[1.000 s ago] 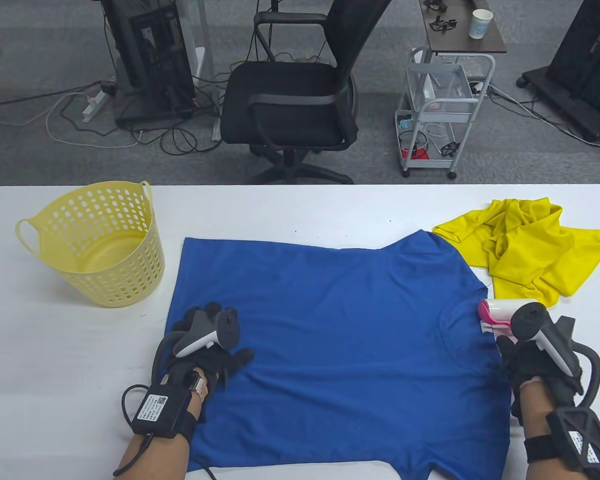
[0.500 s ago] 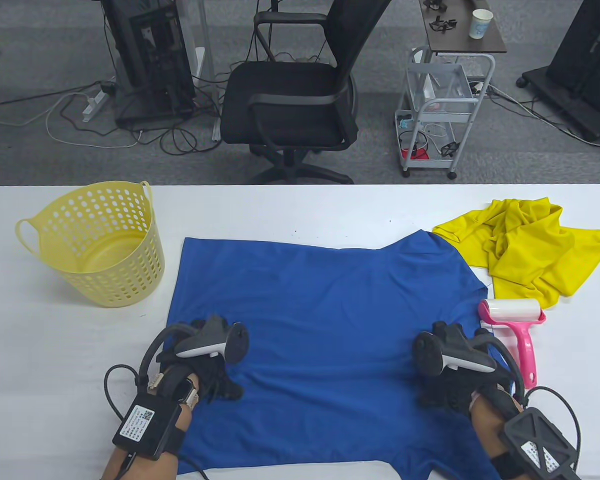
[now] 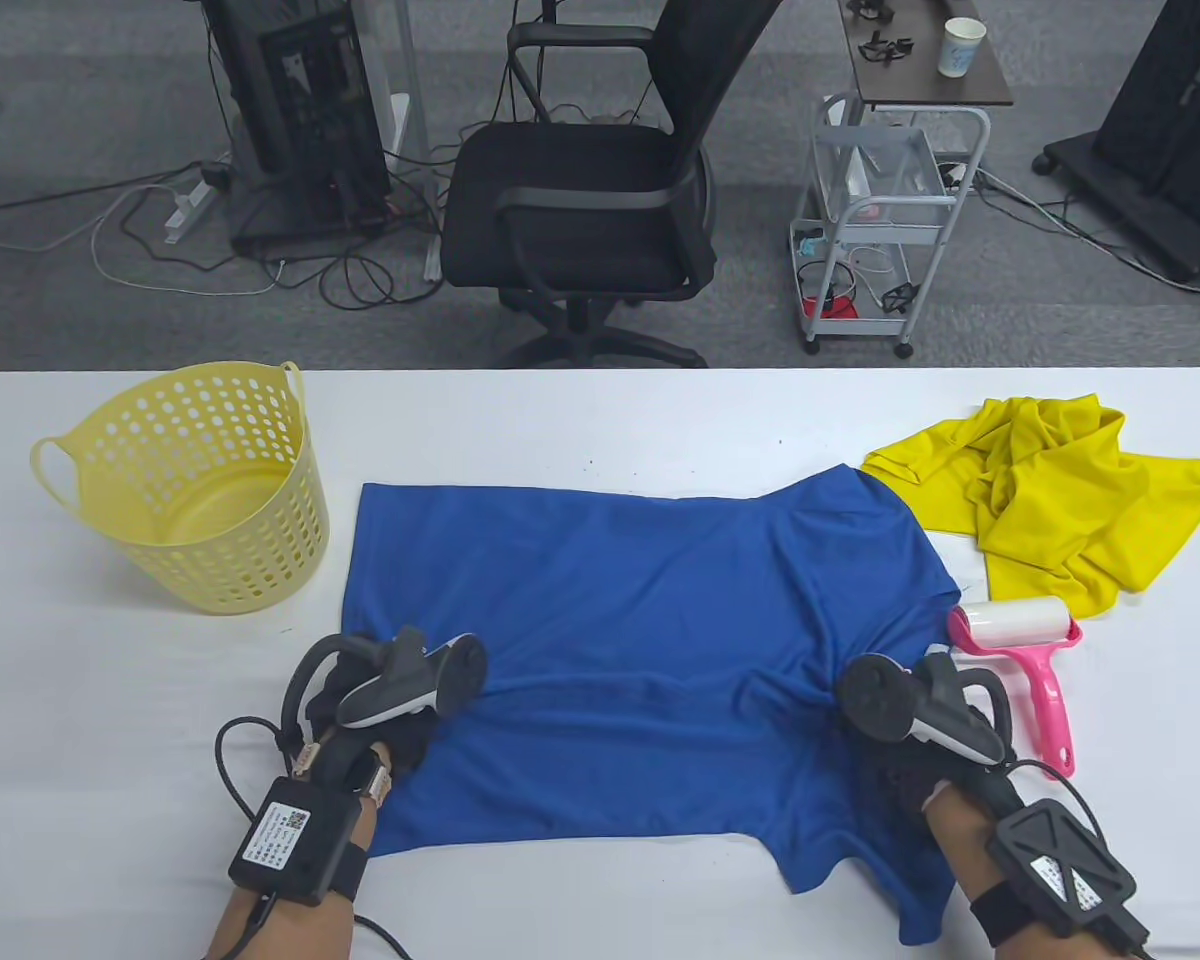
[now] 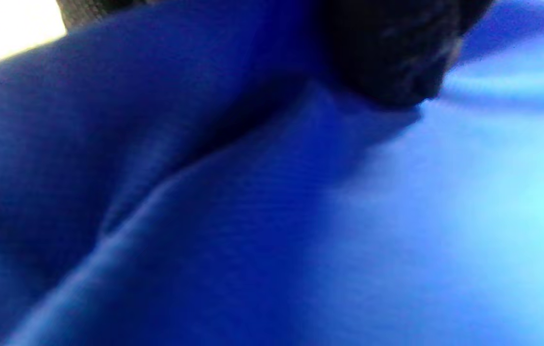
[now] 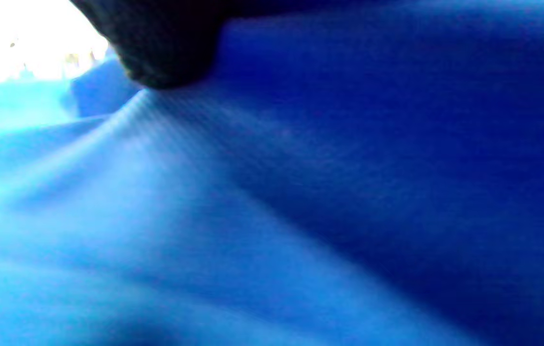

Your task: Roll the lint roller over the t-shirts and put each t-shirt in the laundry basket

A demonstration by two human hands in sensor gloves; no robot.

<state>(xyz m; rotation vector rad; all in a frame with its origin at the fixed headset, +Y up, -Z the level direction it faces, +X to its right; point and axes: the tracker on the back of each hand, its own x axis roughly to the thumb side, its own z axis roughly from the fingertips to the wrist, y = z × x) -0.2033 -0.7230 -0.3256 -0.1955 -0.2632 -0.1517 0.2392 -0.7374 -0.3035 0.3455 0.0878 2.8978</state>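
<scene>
From above, the white bench sat before an office chair and cart. Blue t-shirt lay mid-bench, both hands bunching it; basket left, yellow shirt and lint roller right. Wrist views: just blurry blue cloth, dark fingertips pinching.

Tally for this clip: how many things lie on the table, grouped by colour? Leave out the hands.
Yellow: 2, the laundry basket and the crumpled yellow t-shirt.
Blue: 1, the blue t-shirt spread flat, with folds near both hands.
Pink and white: 1, the lint roller, lying beside the blue t-shirt.
Total: 4
</scene>
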